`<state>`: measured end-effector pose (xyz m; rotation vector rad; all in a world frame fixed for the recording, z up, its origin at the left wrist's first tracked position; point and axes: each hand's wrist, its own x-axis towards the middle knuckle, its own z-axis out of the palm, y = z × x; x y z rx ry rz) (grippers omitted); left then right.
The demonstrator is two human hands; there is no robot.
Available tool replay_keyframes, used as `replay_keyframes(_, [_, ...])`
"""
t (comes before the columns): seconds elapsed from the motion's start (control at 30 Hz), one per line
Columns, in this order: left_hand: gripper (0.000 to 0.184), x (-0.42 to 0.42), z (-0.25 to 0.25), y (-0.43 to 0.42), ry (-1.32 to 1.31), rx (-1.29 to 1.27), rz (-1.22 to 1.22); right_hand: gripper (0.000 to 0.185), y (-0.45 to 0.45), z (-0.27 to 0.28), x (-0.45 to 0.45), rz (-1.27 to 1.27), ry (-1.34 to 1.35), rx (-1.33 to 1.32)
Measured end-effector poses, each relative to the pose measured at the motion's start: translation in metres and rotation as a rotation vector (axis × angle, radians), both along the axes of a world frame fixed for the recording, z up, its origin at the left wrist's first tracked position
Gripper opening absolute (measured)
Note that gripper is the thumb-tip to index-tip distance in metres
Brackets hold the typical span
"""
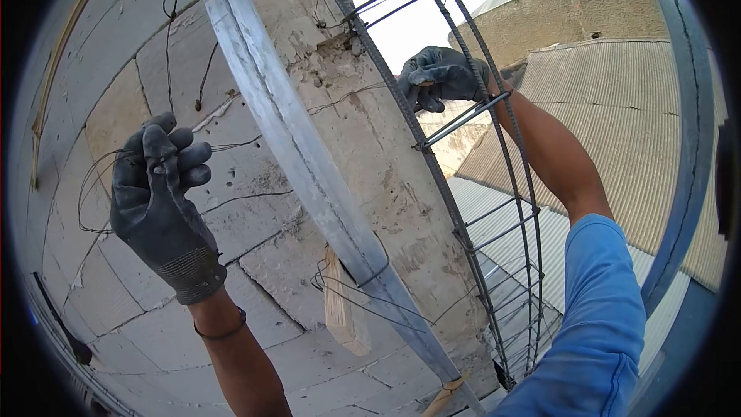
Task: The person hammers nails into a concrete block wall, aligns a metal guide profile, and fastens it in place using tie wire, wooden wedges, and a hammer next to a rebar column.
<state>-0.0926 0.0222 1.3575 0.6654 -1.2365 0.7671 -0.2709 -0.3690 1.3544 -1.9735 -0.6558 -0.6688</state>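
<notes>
My left hand (166, 201), in a dark glove, is raised before the block wall with its fingers curled on a thin wire (82, 199). The wire loops out to the left of the hand, and strands stick out to its right towards a long metal bar (270, 100). My right hand (444, 76), also gloved, is curled beyond the wall's edge among the rods of a rebar cage (463, 239). Thin wire crosses the wall face towards it, but whatever lies in those fingers is too small to make out.
The wall (262, 293) is of pale blocks with a rough mortar edge. A wood block (340, 305) is wired beside the metal bar lower down. Another metal bar (689, 131) stands at the right. Corrugated roofs (602, 108) lie below, beyond the cage.
</notes>
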Motion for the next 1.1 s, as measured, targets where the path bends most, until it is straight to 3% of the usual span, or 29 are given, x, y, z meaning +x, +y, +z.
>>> replay_keyframes(0.07, [0.03,-0.003,-0.002,-0.002,0.015,-0.008,-0.007,0.031,0.004,-0.003,0.004,0.121,-0.012,-0.011])
replay_keyframes(0.2, [0.029,-0.011,-0.005,-0.007,0.026,-0.003,-0.001,0.038,0.01,-0.005,-0.012,0.0,0.03,-0.013])
replay_keyframes(0.33, [0.028,-0.016,-0.008,-0.008,0.048,-0.032,0.043,0.052,0.011,-0.013,-0.002,0.295,0.01,0.076])
replay_keyframes(0.57, [0.023,-0.022,-0.015,-0.006,0.075,-0.091,0.15,0.047,0.011,-0.012,0.005,0.282,-0.052,-0.061])
replay_keyframes(0.87, [0.024,0.001,-0.027,-0.026,0.141,-0.041,-0.092,0.021,0.028,-0.012,0.0,0.114,-0.108,-0.031])
replay_keyframes(0.93, [0.024,0.001,-0.027,-0.026,0.122,-0.036,-0.175,0.016,0.014,-0.013,0.004,-0.12,-0.168,-0.09])
replay_keyframes(1.0, [0.025,0.001,-0.028,-0.033,0.119,0.03,-0.219,0.018,0.023,-0.013,0.001,-0.269,-0.336,-0.072])
replay_keyframes(1.03, [0.025,0.002,-0.028,-0.038,0.056,0.024,-0.245,0.028,0.016,-0.011,0.0,-0.315,-0.279,-0.038])
replay_keyframes(1.1, [0.023,-0.001,-0.022,-0.042,0.062,0.009,-0.245,0.034,0.016,-0.01,0.012,-0.252,-0.388,-0.017])
